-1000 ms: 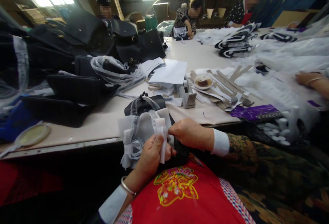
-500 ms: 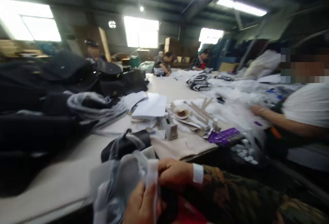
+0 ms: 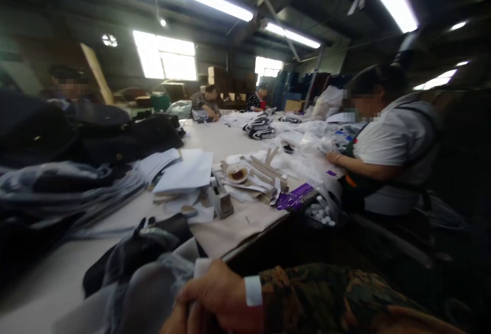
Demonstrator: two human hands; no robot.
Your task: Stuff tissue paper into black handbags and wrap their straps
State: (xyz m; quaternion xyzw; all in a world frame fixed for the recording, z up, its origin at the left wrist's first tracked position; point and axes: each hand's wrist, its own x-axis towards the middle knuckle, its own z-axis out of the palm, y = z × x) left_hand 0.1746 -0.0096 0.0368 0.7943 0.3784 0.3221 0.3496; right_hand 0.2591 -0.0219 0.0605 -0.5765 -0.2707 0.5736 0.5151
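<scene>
My right hand (image 3: 222,293), in a camouflage sleeve with a white band at the wrist, is closed on the pale edge of a translucent grey sheet (image 3: 148,288). Just below, at the bottom edge, my left hand (image 3: 176,321) is partly cut off, its fingers closed close to the same edge. Folds of the sheet spread left from my hands over the table edge. Behind it lies a black rolled or padded item (image 3: 169,231) with clear plastic over part of it.
White papers (image 3: 186,170), a grey metal box-like object (image 3: 220,201), cardboard strips (image 3: 264,170) and a small bowl (image 3: 237,173) lie on the table (image 3: 215,139). Dark bags (image 3: 146,134) are piled left. A co-worker (image 3: 399,150) sits right, beside a purple packet (image 3: 295,197).
The view has turned right, so the table and its contents sit further left. My hands have shifted left and lower in the picture, still on the grey sheet's edge.
</scene>
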